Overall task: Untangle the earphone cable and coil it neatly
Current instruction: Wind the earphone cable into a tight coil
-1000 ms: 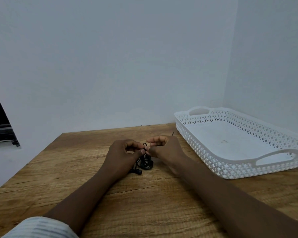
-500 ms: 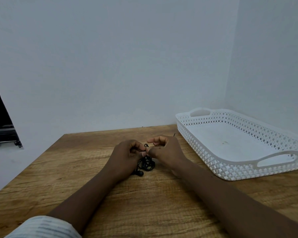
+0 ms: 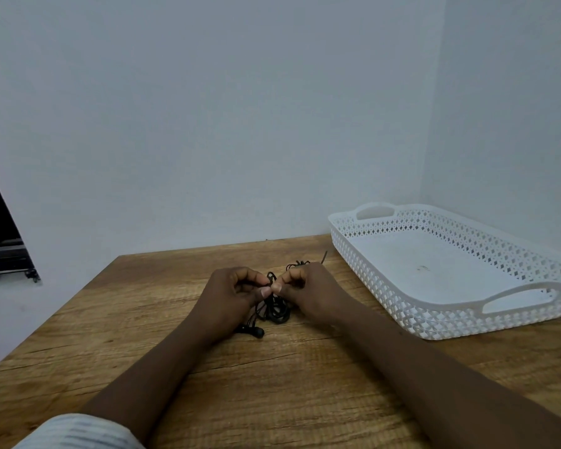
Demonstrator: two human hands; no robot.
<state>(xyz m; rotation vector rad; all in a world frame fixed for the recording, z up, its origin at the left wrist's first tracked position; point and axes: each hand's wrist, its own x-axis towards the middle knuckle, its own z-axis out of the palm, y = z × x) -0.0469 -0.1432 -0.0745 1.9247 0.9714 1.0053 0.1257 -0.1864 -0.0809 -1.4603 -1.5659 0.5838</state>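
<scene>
A black earphone cable (image 3: 276,308) hangs in a tangled bunch between my two hands, just above the wooden table (image 3: 272,384). My left hand (image 3: 232,296) pinches a strand at the top of the bunch with thumb and fingers. My right hand (image 3: 311,291) pinches the cable right beside it, thumb tips almost touching. An earbud (image 3: 257,332) rests on the table under my left hand. A few loops stick out behind my right hand's fingers. Part of the cable is hidden inside both palms.
A white perforated plastic tray (image 3: 447,306) with handle cut-outs stands at the right, against the wall corner. White walls close off the table's far and right sides. A dark object (image 3: 0,247) sits beyond the table's left edge.
Both hands stayed together over the bunch, fingers working the strands. Cable loops now show behind my right hand's fingers, and the bunch has loosened slightly.
</scene>
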